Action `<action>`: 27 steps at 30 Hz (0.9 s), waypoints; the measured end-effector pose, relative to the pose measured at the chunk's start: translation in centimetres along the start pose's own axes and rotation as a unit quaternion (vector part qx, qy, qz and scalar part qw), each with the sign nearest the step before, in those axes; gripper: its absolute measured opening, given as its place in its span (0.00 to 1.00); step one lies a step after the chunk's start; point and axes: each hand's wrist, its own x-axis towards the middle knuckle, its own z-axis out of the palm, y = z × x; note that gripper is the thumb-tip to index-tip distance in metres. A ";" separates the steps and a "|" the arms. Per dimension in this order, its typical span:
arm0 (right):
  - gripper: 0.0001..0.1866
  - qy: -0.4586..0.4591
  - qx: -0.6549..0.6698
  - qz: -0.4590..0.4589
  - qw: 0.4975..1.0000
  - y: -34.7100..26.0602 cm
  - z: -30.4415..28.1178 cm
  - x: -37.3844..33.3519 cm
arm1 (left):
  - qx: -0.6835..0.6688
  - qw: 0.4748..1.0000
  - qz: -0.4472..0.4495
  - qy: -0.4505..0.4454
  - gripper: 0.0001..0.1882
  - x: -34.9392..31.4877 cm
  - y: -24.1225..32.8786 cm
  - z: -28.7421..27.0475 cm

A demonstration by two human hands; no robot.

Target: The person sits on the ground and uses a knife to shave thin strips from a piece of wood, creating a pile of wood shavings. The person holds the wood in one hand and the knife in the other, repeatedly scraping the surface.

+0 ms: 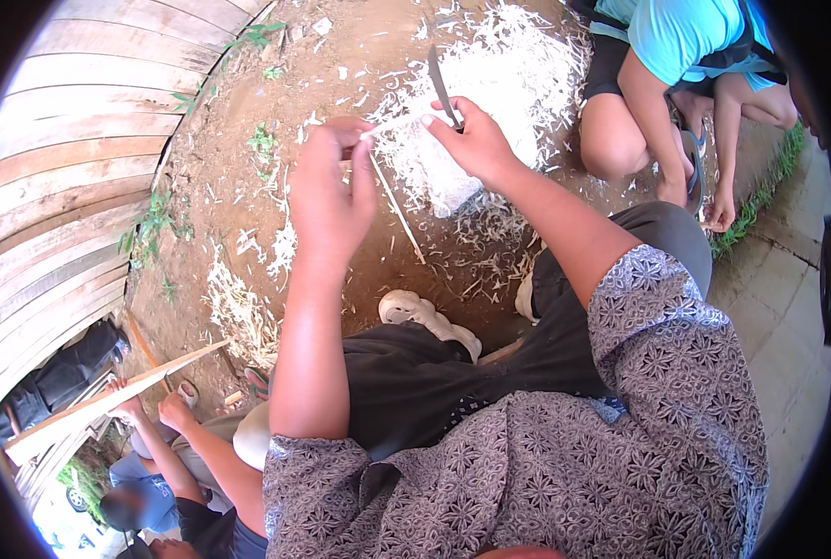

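White strip (397,124): spanning the gap between both hands, above the dirt ground (238,154); probably being held from two ends for steadiness.
Left hand (330,196): pinching the strip's left end between thumb and curled fingers.
Right hand (476,144): closing round the knife handle, thumb reaching to the strip's other end; whether the thumb is pressing it, cannot tell.
Knife (441,84): pointing away from the body, presumably for safety while the thumb is guiding the strip.
Thin stick (396,207): slanting below the left hand; whether it is lying on the ground or hanging, cannot tell.
Shavings (518,79): lying heaped beyond the hands, seemingly where cuttings are falling.
Turquoise-shirted person (681,37): crouching beside the heap, one hand near the ground.
Long slat (155,387): being gripped by another person's hands, lower left.
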 end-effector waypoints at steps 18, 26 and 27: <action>0.19 0.083 -0.235 0.020 0.968 4.2 0.0 2.6 | 0.036 0.997 0.048 -0.041 0.05 -0.5 0.6 -0.2; 0.29 -0.065 -0.038 -0.034 0.997 -3.2 0.4 -2.5 | 0.020 0.991 -0.120 0.060 0.02 0.9 -1.2 -0.5; 0.27 -0.095 0.005 -0.039 0.995 -4.2 0.4 -3.2 | 0.008 0.991 -0.122 0.060 0.02 1.0 -1.4 -0.4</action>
